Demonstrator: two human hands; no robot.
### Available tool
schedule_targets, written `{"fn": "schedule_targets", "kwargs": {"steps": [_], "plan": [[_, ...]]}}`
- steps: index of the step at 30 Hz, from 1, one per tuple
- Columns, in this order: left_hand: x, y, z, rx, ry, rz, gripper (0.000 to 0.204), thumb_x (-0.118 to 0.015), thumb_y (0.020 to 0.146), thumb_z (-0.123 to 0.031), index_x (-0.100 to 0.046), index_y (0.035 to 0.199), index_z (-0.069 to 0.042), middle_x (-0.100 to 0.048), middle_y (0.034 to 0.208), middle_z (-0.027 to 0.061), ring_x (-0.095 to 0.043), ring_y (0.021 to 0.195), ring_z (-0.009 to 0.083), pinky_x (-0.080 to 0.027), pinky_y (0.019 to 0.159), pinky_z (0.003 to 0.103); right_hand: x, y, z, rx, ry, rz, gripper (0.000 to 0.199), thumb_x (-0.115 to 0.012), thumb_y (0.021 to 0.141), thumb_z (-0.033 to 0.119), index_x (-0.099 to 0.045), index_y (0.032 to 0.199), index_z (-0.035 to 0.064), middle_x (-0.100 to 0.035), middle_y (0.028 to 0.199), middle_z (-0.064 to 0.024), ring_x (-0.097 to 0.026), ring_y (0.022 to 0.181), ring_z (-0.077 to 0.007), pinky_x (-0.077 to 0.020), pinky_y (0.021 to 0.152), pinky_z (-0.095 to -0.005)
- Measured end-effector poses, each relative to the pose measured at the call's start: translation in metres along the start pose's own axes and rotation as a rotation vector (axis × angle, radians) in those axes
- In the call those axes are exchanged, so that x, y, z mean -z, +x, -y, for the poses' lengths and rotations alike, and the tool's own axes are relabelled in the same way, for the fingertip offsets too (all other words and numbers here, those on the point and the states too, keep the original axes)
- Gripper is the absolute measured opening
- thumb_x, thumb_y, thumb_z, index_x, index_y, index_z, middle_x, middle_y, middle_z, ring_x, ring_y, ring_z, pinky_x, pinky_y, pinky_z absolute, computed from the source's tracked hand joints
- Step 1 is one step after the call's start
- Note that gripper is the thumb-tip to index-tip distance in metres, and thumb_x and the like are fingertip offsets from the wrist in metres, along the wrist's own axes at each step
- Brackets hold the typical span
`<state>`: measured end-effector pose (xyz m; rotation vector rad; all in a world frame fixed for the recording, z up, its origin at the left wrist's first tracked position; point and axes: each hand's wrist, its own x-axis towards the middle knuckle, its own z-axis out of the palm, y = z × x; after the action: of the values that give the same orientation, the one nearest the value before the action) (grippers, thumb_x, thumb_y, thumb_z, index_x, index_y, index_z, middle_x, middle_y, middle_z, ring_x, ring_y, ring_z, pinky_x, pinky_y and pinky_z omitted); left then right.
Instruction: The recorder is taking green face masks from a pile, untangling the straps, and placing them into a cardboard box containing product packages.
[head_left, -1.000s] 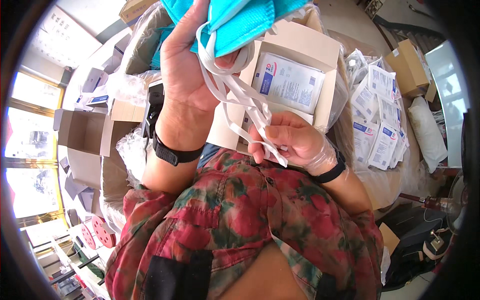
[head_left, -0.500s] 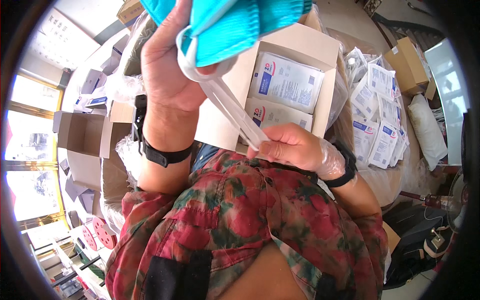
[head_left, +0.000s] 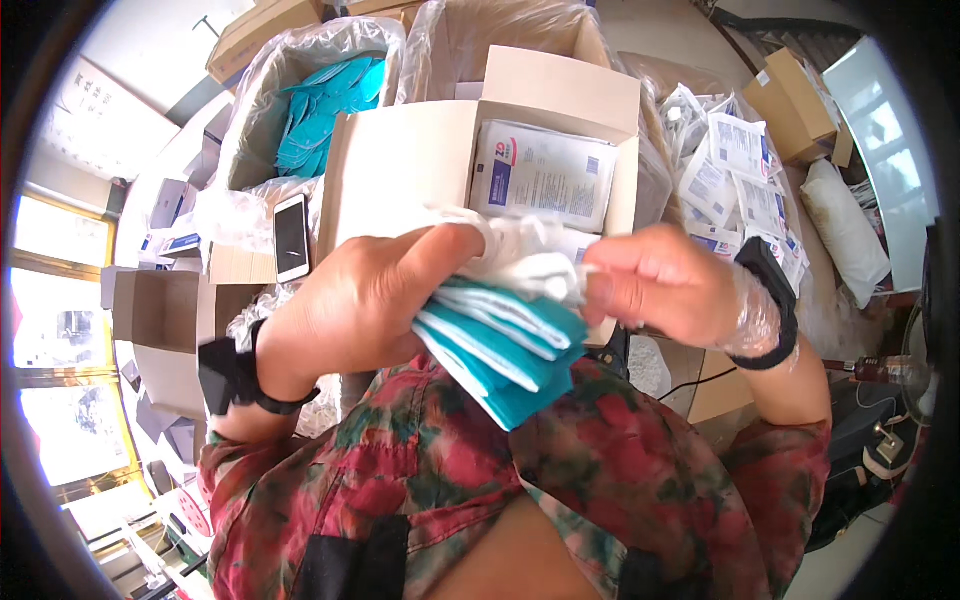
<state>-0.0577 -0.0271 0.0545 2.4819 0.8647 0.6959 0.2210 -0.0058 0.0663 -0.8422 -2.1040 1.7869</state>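
Observation:
My left hand (head_left: 365, 300) grips a folded stack of teal cloth with white layers (head_left: 505, 345), held close to my chest. My right hand (head_left: 665, 285), with a clear plastic glove bunched at the wrist, pinches the white straps (head_left: 530, 255) bundled on top of the stack. Both wrists wear black bands. Behind my hands stands an open cardboard box (head_left: 400, 165) holding flat white sealed packets (head_left: 545, 175).
A plastic-lined carton of teal folded items (head_left: 325, 105) stands at the back left. A white phone (head_left: 291, 237) lies beside it. Several white packets (head_left: 735, 170) are heaped at the right, with cardboard boxes (head_left: 790, 95) and a white pillow-like bag (head_left: 845, 230).
My left hand has come down from above with the teal stack to chest height. The long white straps, stretched between my hands before, are now bunched on top of the stack.

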Motion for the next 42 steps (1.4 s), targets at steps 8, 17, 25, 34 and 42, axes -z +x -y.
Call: {"fn": "schedule_targets", "kwargs": {"steps": [8,17,25,34,42], "plan": [[-0.001,-0.042,0.04,0.009,0.303,-0.201,0.036,-0.076,0.065,-0.016,-0.059,0.092,0.0,-0.058,0.078,0.0138,-0.062,0.067,0.0305,-0.05,0.058,0.035,-0.015,-0.062,0.001,-0.276,0.102,0.026,0.029,-0.044,0.1,0.025,-0.058,0.084,0.0045,-0.052,0.069,0.0013,-0.048,0.062,-0.0063,-0.0398,0.057,-0.0235],[0.012,-0.054,0.086,0.103,0.607,-0.317,0.04,-0.074,0.067,-0.011,-0.061,0.104,0.0,-0.063,0.089,0.0182,-0.062,0.073,0.0362,-0.051,0.066,0.036,-0.032,-0.107,0.001,-0.353,0.316,-0.084,0.026,-0.045,0.1,0.023,-0.057,0.086,0.0041,-0.049,0.067,0.0033,-0.043,0.058,-0.0053,-0.0351,0.054,-0.022],[0.05,-0.043,0.098,0.596,0.227,-0.916,0.027,-0.072,0.081,-0.004,-0.066,0.106,0.005,-0.068,0.102,0.0093,-0.062,0.091,0.0153,-0.048,0.084,0.028,-0.044,-0.149,-0.105,-0.31,0.715,-0.8,0.024,-0.046,0.099,0.024,-0.057,0.09,0.0043,-0.04,0.06,0.0055,-0.031,0.047,-0.0033,-0.0243,0.042,-0.0201],[-0.036,-0.023,0.09,0.329,-0.397,-0.807,0.039,-0.066,0.083,0.005,-0.054,0.12,0.006,-0.062,0.114,0.0156,-0.061,0.099,0.0242,-0.05,0.089,0.036,-0.152,-0.21,-0.384,-0.399,1.351,-1.357,0.023,-0.057,0.092,0.018,-0.056,0.111,0.0042,-0.058,0.076,-0.001,-0.051,0.062,-0.0106,-0.0403,0.052,-0.0229],[-0.064,-0.005,0.073,0.33,-0.438,-0.695,0.036,-0.066,0.084,0.002,-0.056,0.118,0.004,-0.063,0.112,0.0153,-0.061,0.099,0.0223,-0.05,0.087,0.034,-0.166,-0.228,-0.408,-0.599,1.258,-1.721,0.06,-0.048,0.095,0.039,-0.033,0.146,0.0115,-0.025,0.154,-0.0098,-0.022,0.141,-0.0347,-0.0159,0.114,-0.0493]]}}
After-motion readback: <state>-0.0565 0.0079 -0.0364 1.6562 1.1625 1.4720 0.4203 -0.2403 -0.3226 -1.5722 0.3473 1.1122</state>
